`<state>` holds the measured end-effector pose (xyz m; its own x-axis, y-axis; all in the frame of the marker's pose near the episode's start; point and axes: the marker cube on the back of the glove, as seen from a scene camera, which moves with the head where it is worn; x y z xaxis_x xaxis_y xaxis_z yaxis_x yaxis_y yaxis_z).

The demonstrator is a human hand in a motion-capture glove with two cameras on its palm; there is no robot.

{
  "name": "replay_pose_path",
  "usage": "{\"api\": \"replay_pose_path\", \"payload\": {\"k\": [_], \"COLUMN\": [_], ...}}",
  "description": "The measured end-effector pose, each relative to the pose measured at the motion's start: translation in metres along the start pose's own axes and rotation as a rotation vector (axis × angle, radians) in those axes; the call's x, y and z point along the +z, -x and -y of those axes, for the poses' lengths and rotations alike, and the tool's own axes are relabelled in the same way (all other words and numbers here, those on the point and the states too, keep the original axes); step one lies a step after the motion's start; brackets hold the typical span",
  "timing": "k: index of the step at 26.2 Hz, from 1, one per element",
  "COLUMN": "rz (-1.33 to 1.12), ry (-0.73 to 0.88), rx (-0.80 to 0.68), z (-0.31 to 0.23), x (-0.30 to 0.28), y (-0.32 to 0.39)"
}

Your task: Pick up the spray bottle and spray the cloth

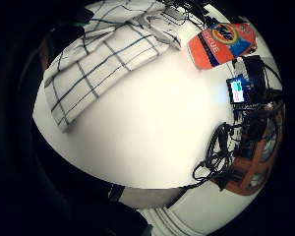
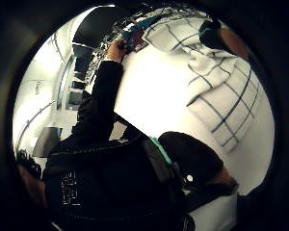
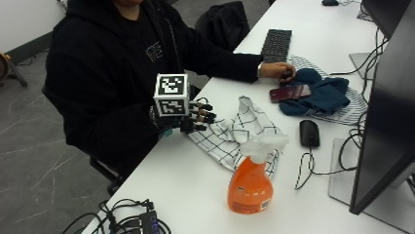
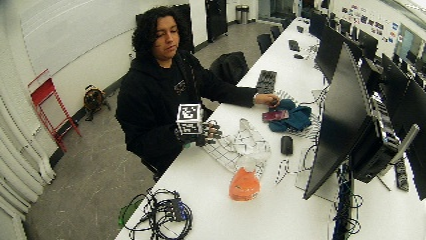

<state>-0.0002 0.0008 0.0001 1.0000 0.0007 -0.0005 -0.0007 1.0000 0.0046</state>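
Open-plan office — long white desk with monitor, keyboard, mouse; further monitor rows recede at upper right.

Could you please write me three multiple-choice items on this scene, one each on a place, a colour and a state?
1. Where does the spray bottle stand?
A. on the table beside the checked cloth
B. on the keyboard
C. on the floor

2. What colour is the bottle's body?
A. blue
B. orange
C. green

3. What is the gloved right hand doing?
A. gripping the bottle
B. pinching the cloth
C. holding nothing, at the table's edge near the cloth

Answers:
1. A, the outside view shows the bottle upright on the table next to the cloth.
2. B, its body is orange under a white trigger head.
3. C, the hand sits at the table edge, apart from the bottle, with nothing in its fingers.
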Motion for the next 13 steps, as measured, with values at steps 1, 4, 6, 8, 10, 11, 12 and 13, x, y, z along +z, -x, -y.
{"api": "replay_pose_path", "payload": {"k": [1,4,6,8,10,11,12,13], "rz": [0.001,0.005,0.002,0.002,0.008,0.012,0.015,0.017], "ry": [-0.001,-0.005,-0.004,0.002,0.009,0.013,0.015,0.018], "rx": [-0.001,-0.003,0.001,0.008,0.013,0.014,0.014,0.013], "z": [-0.0002,-0.0013,-0.0014,-0.0014,-0.0016,-0.0018,-0.0019,-0.0020], "x": [0.0000,-0.0011,-0.0020,-0.0016,-0.0001,0.0007,0.0016,0.0023], "y": [0.0002,0.0001,-0.0021,-0.0040,-0.0046,-0.0046,-0.0045,-0.0045]}}
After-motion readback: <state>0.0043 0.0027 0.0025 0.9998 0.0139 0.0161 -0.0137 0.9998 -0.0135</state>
